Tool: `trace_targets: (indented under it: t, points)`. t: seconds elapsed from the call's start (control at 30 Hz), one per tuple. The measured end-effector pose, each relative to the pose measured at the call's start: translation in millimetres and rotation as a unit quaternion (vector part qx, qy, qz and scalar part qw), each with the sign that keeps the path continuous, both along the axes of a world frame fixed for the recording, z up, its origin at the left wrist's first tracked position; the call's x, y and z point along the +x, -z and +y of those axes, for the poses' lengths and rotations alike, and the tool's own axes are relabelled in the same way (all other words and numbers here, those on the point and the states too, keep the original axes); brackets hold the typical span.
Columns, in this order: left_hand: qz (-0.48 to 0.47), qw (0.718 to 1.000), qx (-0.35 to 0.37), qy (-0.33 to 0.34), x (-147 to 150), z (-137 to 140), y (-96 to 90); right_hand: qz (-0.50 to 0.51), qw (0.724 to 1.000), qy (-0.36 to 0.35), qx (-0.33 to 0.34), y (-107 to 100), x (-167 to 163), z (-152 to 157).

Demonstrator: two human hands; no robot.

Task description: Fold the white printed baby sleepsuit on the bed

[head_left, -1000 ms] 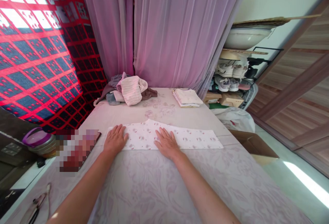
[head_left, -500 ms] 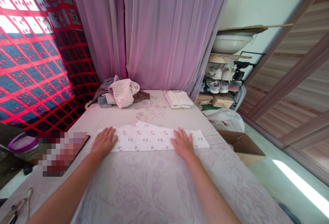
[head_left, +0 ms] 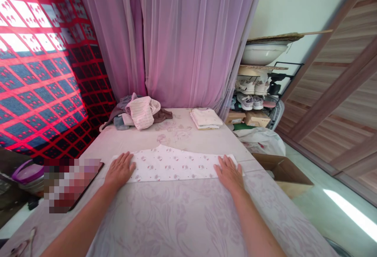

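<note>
Now the right hand [head_left: 230, 172] rests at the right end of the folded white trousers [head_left: 173, 166], having slid outward from their middle a second ago, while the left hand [head_left: 119, 170] stays on the left end. Both lie palm down, fingers loosely spread. Small reddish-grey figures dot the fabric, smooth and flat, with a peak along its far edge. Beneath lies a floral sheet [head_left: 171, 217]; beyond, a heap of clothes [head_left: 143, 113] and a folded stack [head_left: 206, 118] sit near purple curtains [head_left: 191, 44].
</note>
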State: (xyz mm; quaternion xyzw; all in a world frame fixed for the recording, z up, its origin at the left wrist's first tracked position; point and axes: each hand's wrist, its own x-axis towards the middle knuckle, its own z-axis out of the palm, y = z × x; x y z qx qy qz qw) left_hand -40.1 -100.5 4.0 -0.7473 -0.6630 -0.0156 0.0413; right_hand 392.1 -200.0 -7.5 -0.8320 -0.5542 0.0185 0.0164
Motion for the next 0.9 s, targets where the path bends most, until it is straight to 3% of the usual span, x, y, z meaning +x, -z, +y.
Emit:
trace_targets:
  t: [0.1,0.2,0.33,0.67,0.9]
  points:
    - [-0.007,1.0,0.027,0.006,1,-4,-1.0,-0.007,0.997,0.043,0.069,2,2,-4]
    - [-0.017,0.996,0.083,0.032,1,-10,-4.1,-0.002,0.98,0.141,0.139,3,9,-9]
    - [-0.032,0.989,0.137,0.046,-1,-16,-6.6,0.019,0.964,0.217,0.153,5,19,-15]
    - [-0.034,0.988,0.142,0.057,-8,-10,0.1,0.04,0.956,0.246,0.156,5,32,-30]
    - [-0.027,0.989,0.136,0.058,-7,-10,-0.4,0.057,0.964,0.205,0.157,-2,32,-28]
